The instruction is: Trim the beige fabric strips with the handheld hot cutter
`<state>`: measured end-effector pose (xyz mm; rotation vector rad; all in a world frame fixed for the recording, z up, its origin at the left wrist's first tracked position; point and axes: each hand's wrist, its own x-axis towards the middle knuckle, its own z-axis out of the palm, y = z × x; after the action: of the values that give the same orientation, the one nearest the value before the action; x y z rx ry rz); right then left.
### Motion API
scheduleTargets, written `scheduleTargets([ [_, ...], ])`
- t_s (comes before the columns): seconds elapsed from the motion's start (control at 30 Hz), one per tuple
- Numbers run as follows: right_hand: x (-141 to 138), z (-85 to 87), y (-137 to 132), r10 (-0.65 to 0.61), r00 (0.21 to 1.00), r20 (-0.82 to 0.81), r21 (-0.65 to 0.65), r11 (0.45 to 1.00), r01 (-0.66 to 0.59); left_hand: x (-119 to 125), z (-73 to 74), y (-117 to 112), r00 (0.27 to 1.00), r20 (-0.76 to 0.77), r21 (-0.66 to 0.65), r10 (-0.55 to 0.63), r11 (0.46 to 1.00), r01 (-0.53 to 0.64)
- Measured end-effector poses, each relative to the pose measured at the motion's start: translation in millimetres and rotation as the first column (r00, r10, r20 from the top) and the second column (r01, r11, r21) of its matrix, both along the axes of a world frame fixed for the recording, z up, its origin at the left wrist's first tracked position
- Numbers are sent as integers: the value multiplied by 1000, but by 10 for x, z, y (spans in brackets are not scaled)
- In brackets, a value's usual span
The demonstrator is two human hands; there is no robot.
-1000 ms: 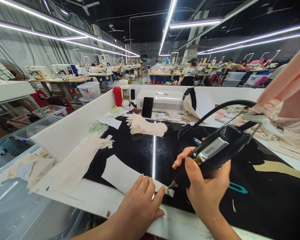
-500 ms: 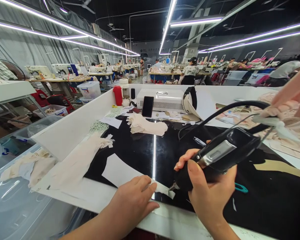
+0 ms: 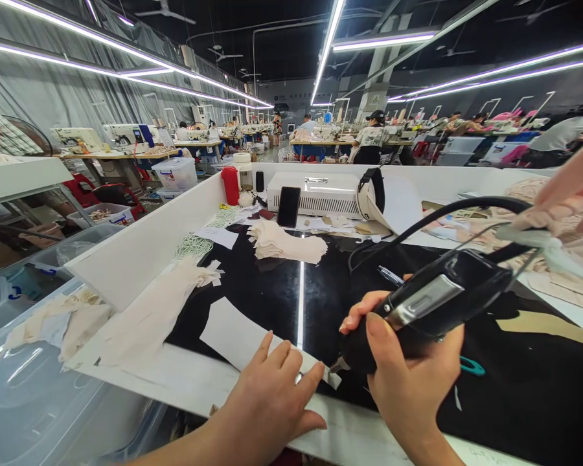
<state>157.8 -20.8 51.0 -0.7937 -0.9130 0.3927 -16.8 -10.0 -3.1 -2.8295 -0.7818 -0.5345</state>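
My right hand (image 3: pixel 412 382) is wrapped around a black handheld power tool (image 3: pixel 427 304) with a silver plate on its side and a thick cable at its rear. The tool's metal tip touches or hovers just over the right end of a curved white fabric piece (image 3: pixel 233 327); which of the two I cannot tell. My left hand (image 3: pixel 276 388) lies on that piece near its narrow end, fingers spread, just left of the tip. Under the piece is a glossy black work surface (image 3: pixel 267 285).
A stack of cream fabric pieces (image 3: pixel 286 244) lies farther back, before a phone (image 3: pixel 288 206) and a white vented box (image 3: pixel 315 194). More cream fabric (image 3: pixel 150 317) is at left. A pen (image 3: pixel 390 276), a teal loop (image 3: pixel 472 366) and a tan strip (image 3: pixel 548 325) lie rightward.
My left hand has slid right along the white piece, its fingers spreading toward the tool tip. My right hand and the tool have barely moved.
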Motion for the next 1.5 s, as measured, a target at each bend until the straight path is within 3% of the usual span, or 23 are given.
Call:
scheduleTargets([
  [0.27,1,-6,-21,0,1000,4,5,1000,0,-1,-47,-55,997,-75,102,13,995,-5],
  [0.6,-32,45,145,49,999,-9,-5,999,-49,12,-151,-74,997,-68,61,24,998,-20],
  [0.93,-85,32,168,92,996,-13,-22,995,-93,5,-201,-82,999,46,3,-5,1000,5],
  [1.5,-182,58,229,101,995,-29,-26,994,-101,-65,-234,-57,1000,19,17,-17,1000,16],
])
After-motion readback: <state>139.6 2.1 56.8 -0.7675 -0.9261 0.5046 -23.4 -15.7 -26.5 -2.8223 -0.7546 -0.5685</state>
